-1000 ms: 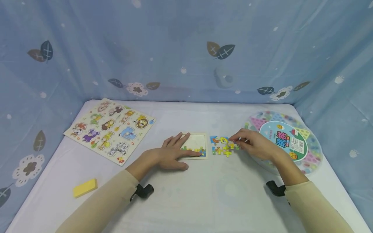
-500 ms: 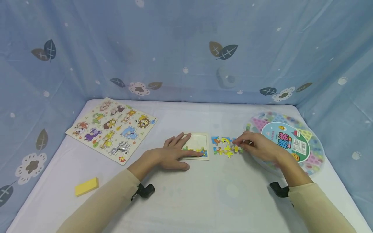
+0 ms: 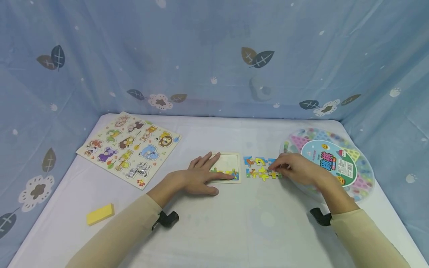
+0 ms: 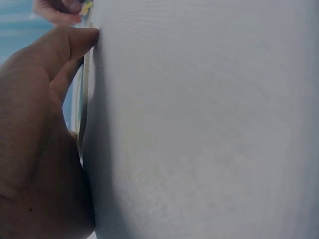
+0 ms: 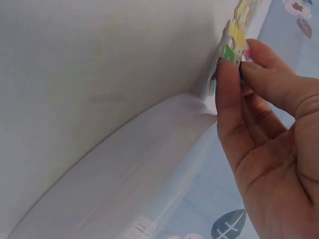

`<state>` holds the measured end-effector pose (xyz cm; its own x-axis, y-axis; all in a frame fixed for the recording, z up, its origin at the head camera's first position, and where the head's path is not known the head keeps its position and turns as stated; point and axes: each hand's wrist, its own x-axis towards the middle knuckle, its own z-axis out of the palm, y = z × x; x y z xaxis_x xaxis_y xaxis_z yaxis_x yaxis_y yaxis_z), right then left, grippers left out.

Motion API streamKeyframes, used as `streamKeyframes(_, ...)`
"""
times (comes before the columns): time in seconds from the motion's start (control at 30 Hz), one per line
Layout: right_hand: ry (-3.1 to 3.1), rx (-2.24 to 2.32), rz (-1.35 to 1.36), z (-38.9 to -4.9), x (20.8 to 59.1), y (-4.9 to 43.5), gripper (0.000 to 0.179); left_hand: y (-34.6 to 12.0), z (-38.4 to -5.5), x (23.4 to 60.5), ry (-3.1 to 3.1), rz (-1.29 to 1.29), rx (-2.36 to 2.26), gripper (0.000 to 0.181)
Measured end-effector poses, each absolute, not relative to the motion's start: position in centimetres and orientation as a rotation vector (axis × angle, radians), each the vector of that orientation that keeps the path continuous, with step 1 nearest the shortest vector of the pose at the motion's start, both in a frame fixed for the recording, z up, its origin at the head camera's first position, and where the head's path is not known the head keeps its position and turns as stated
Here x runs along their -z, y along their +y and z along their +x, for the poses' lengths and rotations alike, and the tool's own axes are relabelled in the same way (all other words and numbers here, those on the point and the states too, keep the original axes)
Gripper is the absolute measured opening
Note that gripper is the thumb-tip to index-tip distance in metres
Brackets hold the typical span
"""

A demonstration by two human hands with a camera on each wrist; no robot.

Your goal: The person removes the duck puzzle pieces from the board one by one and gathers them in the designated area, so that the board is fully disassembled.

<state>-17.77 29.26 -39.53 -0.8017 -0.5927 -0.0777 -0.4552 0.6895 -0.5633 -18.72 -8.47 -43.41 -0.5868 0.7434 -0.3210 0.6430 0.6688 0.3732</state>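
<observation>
Step in hand, as judged: sorting the loose jigsaw pieces [image 3: 263, 175], which lie in a cluster at centre right of the frame, just right of the jigsaw tray [image 3: 228, 160]. The tray sits at centre, filled along its lower edge and bare above.

Your left hand [image 3: 201, 182] lies spread over the tray's left part, fingers straight, index finger along the lower filled strip. Your right hand [image 3: 296, 167] has thumb and fingertips pinched at the cluster's right end; you cannot tell which piece they grip. The hands are apart.

Next move likely calls for matching a piece to the filled row and carrying it leftward. Keep the left hand steadying the tray, but clear the fingers from the receiving gap.
</observation>
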Motion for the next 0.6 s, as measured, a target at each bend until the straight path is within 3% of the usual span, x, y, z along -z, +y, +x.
streamKeyframes(0.6,2.722,0.724,-0.851,-17.71,39.92,28.94,0.025,-8.4,-18.72,43.31,2.43,1.082,-0.308,0.057)
